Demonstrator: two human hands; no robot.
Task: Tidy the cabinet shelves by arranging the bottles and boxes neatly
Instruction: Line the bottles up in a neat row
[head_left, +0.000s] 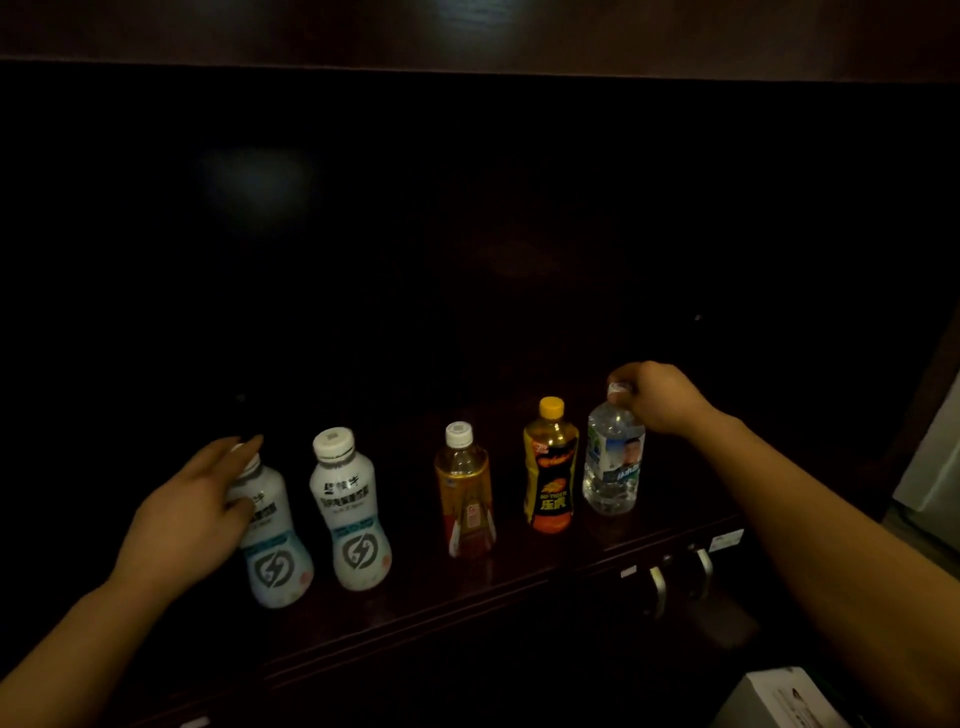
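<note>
Evening the row is best done slowly: the water bottle (613, 467) is pinched at its cap by the right hand (660, 397), the leftmost white bottle (275, 551) is clasped by the left hand (192, 514) fingers.

Yellow-capped bottle (549, 467): black-and-orange label, small letters that seem to read "HI-TIGER" above two large yellow characters, 乐虎.
Left white bottle (275, 551): lightning-bolt sign in a dark ring low on the body; the dark Chinese lettering above is too blurred to read.
Right white bottle (353, 519): same lightning-bolt ring; rows of dark Chinese characters, unreadable.
Amber bottle (465, 493): red label, small mark, illegible.
Water bottle (613, 462): blue-and-white label, white Chinese characters, illegible.
</note>
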